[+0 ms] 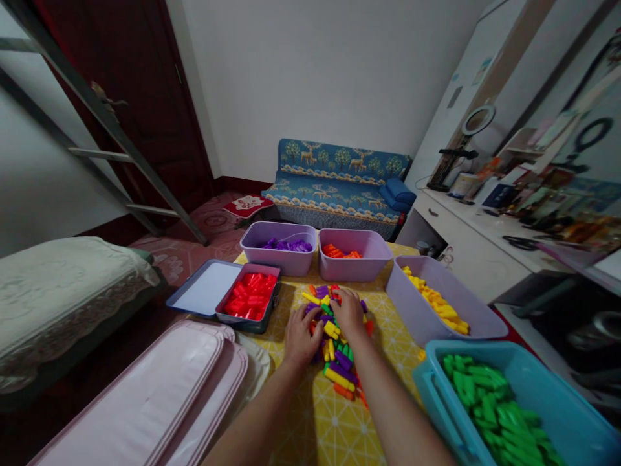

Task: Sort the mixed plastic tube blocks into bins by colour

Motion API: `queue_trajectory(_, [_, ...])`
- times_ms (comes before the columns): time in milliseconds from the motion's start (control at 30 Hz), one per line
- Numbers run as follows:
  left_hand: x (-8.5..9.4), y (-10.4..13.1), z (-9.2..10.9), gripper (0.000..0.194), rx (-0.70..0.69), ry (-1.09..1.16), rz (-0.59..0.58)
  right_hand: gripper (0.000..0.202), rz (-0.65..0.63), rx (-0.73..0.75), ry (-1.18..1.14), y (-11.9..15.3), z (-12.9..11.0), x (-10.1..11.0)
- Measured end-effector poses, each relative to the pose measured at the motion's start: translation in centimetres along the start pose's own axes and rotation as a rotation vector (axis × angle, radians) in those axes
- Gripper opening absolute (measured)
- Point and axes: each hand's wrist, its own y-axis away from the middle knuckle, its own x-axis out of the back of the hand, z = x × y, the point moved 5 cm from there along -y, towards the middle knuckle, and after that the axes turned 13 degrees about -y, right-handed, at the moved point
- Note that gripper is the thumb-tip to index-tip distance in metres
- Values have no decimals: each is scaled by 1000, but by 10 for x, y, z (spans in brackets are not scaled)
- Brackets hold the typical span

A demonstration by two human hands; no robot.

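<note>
A mixed heap of small plastic building blocks [332, 330] in yellow, purple, green, orange and red lies on the yellow patterned tablecloth [334, 421]. On its left side rests my left hand [301, 336], fingers bent and apart, the thumb near an orange block. My right hand [350, 314] reaches over the far right part of the heap, with curved, separated fingers touching blocks. Neither hand shows a block clearly gripped, though the fingertips partly cover the pieces beneath. A yellow block [332, 330] lies between the hands.
Purple [276, 265] and orange [356, 268] blocks fill two lilac bins behind. A case [242, 317] holds red blocks, left. At right are a lilac bin [412, 317] of yellow blocks and a blue bin [436, 395] of green ones. Pink lids [160, 388] lie front left.
</note>
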Motion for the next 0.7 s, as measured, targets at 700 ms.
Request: queue_trajectory(700, [-2,2,-3,50,40,37,9,55,-127,-59,-171,-8,9,5])
